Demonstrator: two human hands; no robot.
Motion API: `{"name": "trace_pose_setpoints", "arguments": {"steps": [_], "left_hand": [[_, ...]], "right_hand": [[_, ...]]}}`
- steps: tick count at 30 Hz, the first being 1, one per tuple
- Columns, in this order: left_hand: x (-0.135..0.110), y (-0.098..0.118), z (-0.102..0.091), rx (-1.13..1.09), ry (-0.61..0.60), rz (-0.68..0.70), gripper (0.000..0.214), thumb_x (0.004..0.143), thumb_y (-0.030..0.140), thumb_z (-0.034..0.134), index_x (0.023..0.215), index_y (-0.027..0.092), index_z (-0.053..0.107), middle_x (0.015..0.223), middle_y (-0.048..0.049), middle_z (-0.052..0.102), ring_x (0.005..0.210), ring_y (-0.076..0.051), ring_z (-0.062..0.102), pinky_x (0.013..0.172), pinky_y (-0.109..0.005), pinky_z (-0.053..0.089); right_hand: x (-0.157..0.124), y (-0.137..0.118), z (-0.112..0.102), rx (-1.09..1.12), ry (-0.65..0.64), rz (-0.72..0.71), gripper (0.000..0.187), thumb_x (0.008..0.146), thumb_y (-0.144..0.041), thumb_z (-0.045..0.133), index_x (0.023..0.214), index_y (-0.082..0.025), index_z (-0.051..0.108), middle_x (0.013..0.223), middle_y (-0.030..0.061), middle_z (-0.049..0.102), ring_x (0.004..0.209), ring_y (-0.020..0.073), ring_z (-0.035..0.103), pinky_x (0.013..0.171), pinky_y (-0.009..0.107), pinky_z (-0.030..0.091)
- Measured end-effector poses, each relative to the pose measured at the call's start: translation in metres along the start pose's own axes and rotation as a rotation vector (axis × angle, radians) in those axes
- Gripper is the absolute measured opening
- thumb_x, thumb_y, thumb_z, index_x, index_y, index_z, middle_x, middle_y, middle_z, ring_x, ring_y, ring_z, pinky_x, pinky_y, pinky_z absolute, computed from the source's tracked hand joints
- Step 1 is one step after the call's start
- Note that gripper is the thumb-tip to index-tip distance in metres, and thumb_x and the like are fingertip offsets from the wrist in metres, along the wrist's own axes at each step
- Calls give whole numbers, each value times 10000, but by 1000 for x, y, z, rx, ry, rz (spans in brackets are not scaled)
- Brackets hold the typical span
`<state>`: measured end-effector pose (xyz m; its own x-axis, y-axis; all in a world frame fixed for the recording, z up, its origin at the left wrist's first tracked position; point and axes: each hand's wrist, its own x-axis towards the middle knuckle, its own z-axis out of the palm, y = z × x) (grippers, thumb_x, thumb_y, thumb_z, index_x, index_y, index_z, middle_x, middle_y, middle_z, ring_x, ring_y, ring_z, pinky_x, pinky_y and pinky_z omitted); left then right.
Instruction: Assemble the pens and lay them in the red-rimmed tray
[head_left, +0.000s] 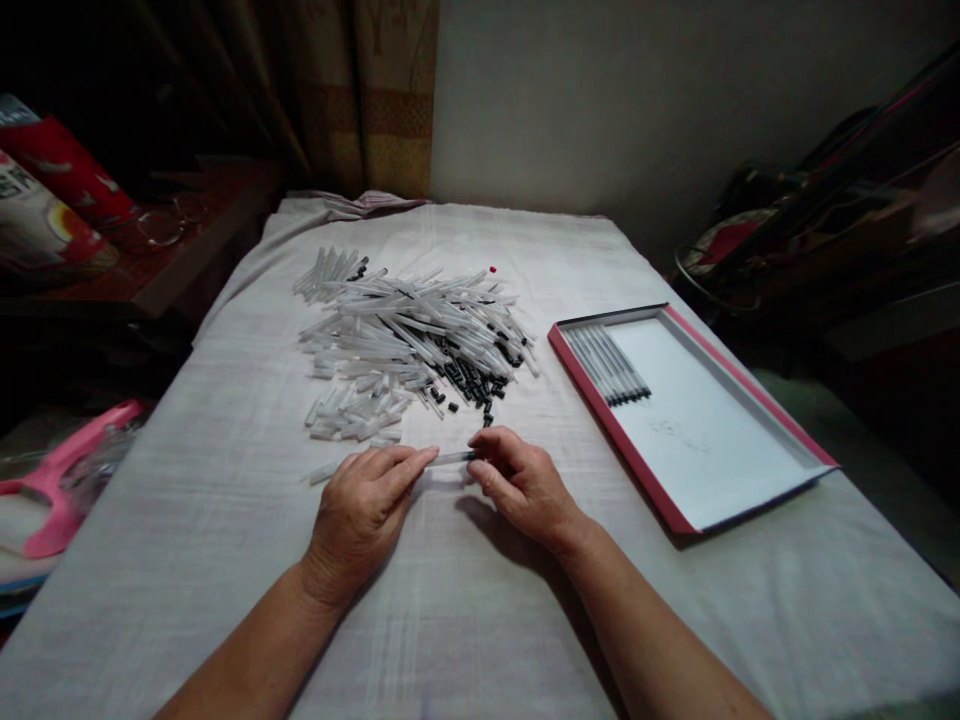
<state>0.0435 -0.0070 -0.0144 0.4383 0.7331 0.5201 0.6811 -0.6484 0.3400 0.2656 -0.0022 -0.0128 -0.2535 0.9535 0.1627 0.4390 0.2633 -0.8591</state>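
Two hands on one pen; tray marks, faint, unreadable

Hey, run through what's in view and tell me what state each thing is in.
Left hand: closed on the pen
Right hand: fingers curled at the pen's dark end, grip unclear
Pen: held off to one side of the heap
Pen tubes: heaped loosely
Black caps: scattered at the heap's near edge
Shallow box: open, partly filled
Boxed pens: lined up
Curtain: hanging in folds
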Motion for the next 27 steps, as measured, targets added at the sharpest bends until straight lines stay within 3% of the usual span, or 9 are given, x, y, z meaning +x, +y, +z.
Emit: {"name": "trace_pose_setpoints", "arguments": {"steps": [2,7,13,15,21,27], "left_hand": [[0,0,0,-7,-1,-7,294,945,158,492,1201,215,624,1008,-50,714,895,-188,645,778,-322,490],[0,-1,0,-18,12,0,306,935,149,503,1197,234,635,1001,-46,717,887,-180,652,792,-320,498],[0,-2,0,-23,14,15,295,947,176,500,1201,235,638,999,-50,719,879,-178,655,779,-314,505],[-1,-2,1,-16,10,16,298,946,188,508,1206,242,643,1007,-52,721,885,-182,657,783,-318,506],[-1,-3,1,21,26,68,296,942,188,510,1194,237,657,1018,-54,730,881,-183,664,760,-308,503],[0,-1,3,81,80,121,328,930,142,500,1190,248,670,1012,-54,739,881,-178,675,772,-309,514]], "right_hand": [[0,0,0,-8,9,-22,105,883,-251,549,939,-196,619,754,2,653,652,123,593,647,230,457],[2,-2,0,-65,6,-58,234,917,-275,485,717,-198,579,649,-3,593,615,120,557,622,228,432],[2,-5,-2,-66,-18,-41,113,901,-264,512,927,-205,605,757,2,640,662,124,571,654,228,441],[2,-5,-2,-104,-9,-84,136,912,-264,489,882,-210,610,757,11,640,677,131,572,667,234,440],[4,-3,1,-173,21,-39,363,935,-350,427,619,-208,533,581,1,578,555,119,521,577,231,396],[7,-3,7,58,46,124,567,929,-564,364,498,-210,470,442,-12,488,431,105,456,482,227,375]]}}
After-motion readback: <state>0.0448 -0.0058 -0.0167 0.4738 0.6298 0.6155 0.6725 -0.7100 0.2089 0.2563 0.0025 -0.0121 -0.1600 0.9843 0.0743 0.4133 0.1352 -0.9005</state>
